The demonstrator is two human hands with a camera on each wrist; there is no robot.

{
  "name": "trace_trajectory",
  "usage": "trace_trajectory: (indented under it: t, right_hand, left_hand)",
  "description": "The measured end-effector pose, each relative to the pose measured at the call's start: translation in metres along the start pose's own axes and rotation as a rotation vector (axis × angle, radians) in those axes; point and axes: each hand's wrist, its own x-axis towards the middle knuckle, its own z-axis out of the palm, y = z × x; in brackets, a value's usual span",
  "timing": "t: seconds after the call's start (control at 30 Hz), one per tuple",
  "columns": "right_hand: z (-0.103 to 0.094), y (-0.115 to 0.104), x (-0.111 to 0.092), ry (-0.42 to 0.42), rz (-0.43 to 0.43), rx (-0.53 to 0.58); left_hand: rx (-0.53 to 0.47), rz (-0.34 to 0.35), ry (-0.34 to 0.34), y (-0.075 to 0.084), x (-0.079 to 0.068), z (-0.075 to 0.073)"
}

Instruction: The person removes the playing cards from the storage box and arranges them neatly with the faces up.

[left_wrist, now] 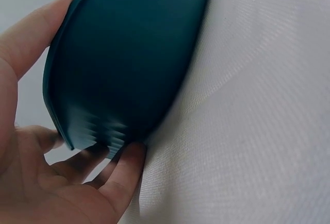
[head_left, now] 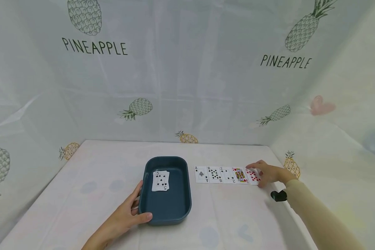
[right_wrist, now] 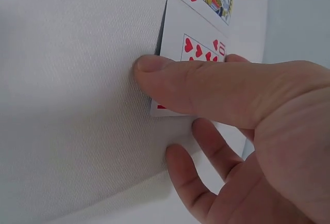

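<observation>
My left hand (head_left: 125, 215) holds a dark blue-green tray (head_left: 168, 213) by its near left corner, thumb at the rim and fingers along the outer wall. Inside the tray lies a small stack of playing cards with a black five (head_left: 160, 181) on top. At the right end of a row of face-up cards, my right hand (head_left: 272, 173) grips the ten of hearts (right_wrist: 178, 35) between thumb and fingers, thumb on its near edge. A thin dark gap shows under that card's edge. The king of hearts (head_left: 240, 175) lies directly left of it.
Further left in the row are a black two (head_left: 227, 175), a black ten (head_left: 214, 175) and an ace of spades (head_left: 201, 174), beside the tray. A white patterned cloth (head_left: 225, 215) covers the table. Pineapple-print sheets (head_left: 193, 76) hang behind and along the sides.
</observation>
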Motion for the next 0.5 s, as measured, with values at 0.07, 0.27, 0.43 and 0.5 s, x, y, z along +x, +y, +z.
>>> trace_trajectory:
  t: [0.07, 0.27, 0.43, 0.5]
  right_hand:
    - [-0.0008, 0.0002, 0.0006, -0.005, 0.004, -0.001]
    - [-0.0017, 0.0000, 0.0010, -0.009, 0.013, -0.002]
    - [-0.0016, -0.0008, 0.0011, -0.014, 0.020, 0.020]
    - [-0.0013, -0.0013, 0.0010, -0.021, 0.018, 0.025]
  left_hand:
    - [-0.002, 0.000, -0.006, 0.0002, 0.0001, 0.0001]
    - [-0.002, 0.008, -0.016, 0.0006, 0.0005, -0.0003]
    - [0.009, 0.007, 0.005, 0.0010, -0.0003, 0.0000]
    - [0.011, -0.001, 0.010, 0.0009, -0.0006, 0.0003]
